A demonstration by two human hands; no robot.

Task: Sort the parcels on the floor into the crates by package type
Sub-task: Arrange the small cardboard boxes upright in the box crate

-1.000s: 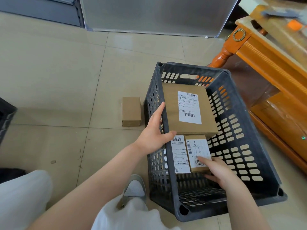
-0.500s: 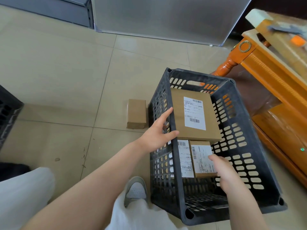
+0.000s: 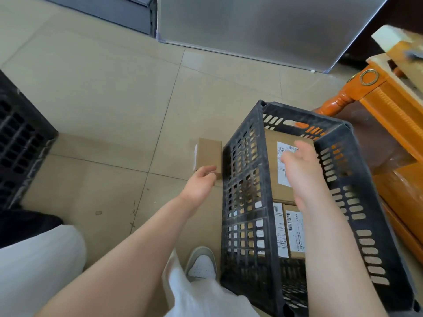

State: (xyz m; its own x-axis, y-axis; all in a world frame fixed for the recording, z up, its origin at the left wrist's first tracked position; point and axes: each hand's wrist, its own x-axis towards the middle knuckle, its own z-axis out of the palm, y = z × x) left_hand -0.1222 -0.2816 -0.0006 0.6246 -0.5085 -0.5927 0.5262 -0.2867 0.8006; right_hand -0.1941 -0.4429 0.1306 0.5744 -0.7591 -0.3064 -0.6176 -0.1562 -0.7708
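Left hand [image 3: 201, 183] left crate [image 3: 256, 179]; fingertips hide small box [image 3: 209, 154] edge

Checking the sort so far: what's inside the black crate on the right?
Inside the black crate: one large labelled cardboard box and two smaller labelled boxes side by side. The right hand and forearm hide parts of them.
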